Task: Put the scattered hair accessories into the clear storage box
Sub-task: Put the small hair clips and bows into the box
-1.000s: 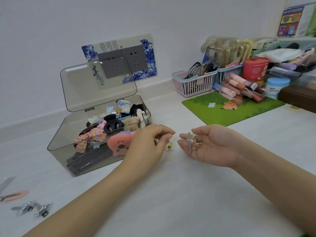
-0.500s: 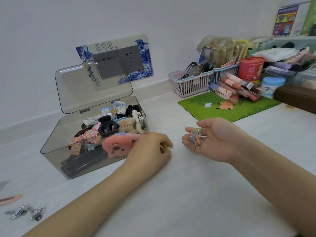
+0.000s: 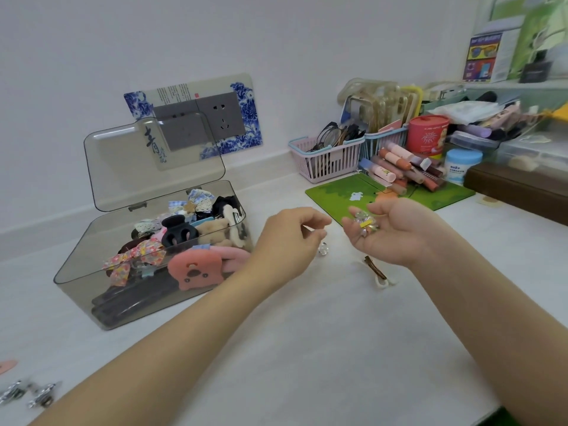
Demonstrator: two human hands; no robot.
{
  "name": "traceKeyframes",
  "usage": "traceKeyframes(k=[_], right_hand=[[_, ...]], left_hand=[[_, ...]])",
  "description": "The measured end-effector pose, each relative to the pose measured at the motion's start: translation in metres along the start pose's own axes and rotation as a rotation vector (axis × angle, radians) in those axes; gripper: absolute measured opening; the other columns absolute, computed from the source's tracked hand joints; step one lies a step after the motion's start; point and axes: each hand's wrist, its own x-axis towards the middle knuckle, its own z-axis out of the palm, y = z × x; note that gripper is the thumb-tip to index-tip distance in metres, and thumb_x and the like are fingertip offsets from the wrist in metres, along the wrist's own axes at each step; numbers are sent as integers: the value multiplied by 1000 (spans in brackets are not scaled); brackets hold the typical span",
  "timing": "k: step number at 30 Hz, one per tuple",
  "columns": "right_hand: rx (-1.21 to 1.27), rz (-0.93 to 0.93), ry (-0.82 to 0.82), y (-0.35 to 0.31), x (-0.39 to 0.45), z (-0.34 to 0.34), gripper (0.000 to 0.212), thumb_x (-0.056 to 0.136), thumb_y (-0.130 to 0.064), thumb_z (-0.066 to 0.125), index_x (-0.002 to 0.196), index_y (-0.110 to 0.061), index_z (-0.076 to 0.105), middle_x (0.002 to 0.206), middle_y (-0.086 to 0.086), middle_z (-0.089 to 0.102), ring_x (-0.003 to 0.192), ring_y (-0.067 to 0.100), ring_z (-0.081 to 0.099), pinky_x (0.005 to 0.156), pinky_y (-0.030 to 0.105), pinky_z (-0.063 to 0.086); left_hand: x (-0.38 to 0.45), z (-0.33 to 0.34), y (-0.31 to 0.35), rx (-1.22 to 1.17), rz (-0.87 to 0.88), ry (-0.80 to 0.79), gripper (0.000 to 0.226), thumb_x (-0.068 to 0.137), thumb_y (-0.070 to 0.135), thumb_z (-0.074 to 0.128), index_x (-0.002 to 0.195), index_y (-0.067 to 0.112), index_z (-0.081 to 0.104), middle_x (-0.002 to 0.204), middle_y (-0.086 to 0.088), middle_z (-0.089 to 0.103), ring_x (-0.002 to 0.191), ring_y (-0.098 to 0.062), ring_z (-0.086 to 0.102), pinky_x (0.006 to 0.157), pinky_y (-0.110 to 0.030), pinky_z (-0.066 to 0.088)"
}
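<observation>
Far left, silver clips (image 3: 27, 393) lie on the counter (image 3: 307, 348) at the frame's edge, a pink clip (image 3: 6, 365) just above them. Next, the box (image 3: 92, 290), lid (image 3: 153, 161) up, packed with accessories: a floral bow (image 3: 135, 256), a black claw clip (image 3: 178, 233), a pink bear clip (image 3: 192, 270) against the front wall. Right of the box, the left hand (image 3: 285, 241) hovers over the counter, fingers curled with thumb and forefinger close together; whether it pinches anything, I cannot tell. A tiny clear clip (image 3: 322, 249) sits on the counter just under its fingertips. Then the right hand (image 3: 390, 232), palm up, cupped loosely around a cluster of small clips (image 3: 364, 224), one yellow. Below it, a brown hairpin (image 3: 375, 267) on a white piece lies on the counter.
</observation>
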Motion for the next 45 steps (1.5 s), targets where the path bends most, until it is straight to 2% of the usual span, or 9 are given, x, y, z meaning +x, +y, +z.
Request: traceKeyframes(k=[5, 10, 16, 20, 23, 27, 30, 38, 45], right_hand=[[-32, -54, 57, -7, 2, -4, 29, 98, -10, 28, 83, 4, 48, 87, 15, 46, 73, 21, 47, 55, 22, 37], [-62, -55, 85, -7, 7, -6, 21, 98, -11, 31, 92, 3, 45, 90, 12, 47, 75, 24, 48, 57, 26, 39], [-87, 37, 5, -3, 16, -8, 37, 97, -16, 34, 128, 3, 40, 118, 12, 51, 83, 22, 52, 61, 29, 46], [28, 73, -83, 0, 16, -8, 36, 97, -15, 29, 121, 8, 44, 120, 16, 58, 104, 14, 55, 60, 21, 45], [80, -14, 17, -8, 15, -10, 27, 97, -11, 30, 105, 5, 49, 111, 19, 53, 76, 21, 53, 57, 22, 40], [57, -96, 105, -13, 13, -12, 27, 97, -6, 28, 78, 1, 46, 80, 13, 44, 66, 17, 41, 51, 21, 30], [50, -123, 116, -14, 14, -14, 28, 97, -6, 26, 77, 0, 45, 80, 11, 43, 65, 16, 40, 51, 20, 28], [-36, -73, 84, -3, 12, -10, 26, 97, -7, 29, 79, 0, 48, 82, 10, 45, 68, 18, 44, 53, 20, 30], [-180, 135, -17, 34, 5, 9, 26, 96, -9, 33, 86, 4, 53, 83, 12, 46, 71, 20, 49, 55, 20, 33]], left_hand=[[2, 17, -16, 210, -38, -183, 34, 87, 24, 60, 121, 24, 60, 121, 1, 56, 109, -16, 54, 88, -21, 38], [7, 25, -22, 141, -34, -79, 15, 82, 13, 64, 93, 18, 73, 86, 4, 61, 74, -8, 53, 63, -6, 38], [11, 21, 6, -267, 103, 158, 17, 79, 10, 69, 77, 27, 67, 79, 11, 66, 67, 2, 57, 64, -7, 42], [11, 28, 20, -264, 175, 149, 22, 80, 10, 67, 92, 29, 66, 86, 12, 65, 75, 2, 59, 65, -6, 43], [9, 33, 17, -199, 169, 203, 17, 85, 11, 60, 89, 27, 62, 88, 16, 57, 75, 7, 54, 66, -3, 38], [6, 40, 6, 28, 233, -123, 20, 85, 8, 59, 99, 19, 70, 94, 13, 60, 94, -8, 49, 78, -7, 34], [5, 44, -2, 98, 276, -335, 23, 83, 17, 65, 105, 23, 70, 111, 5, 66, 110, -18, 52, 98, -33, 40], [-15, 21, -8, 211, 168, -292, 6, 84, 18, 63, 88, 17, 68, 96, -1, 63, 92, -13, 51, 83, -27, 43], [-53, -44, -16, 5, -24, -73, 4, 92, 18, 52, 91, 19, 56, 78, 8, 63, 73, -6, 61, 66, -15, 46]])
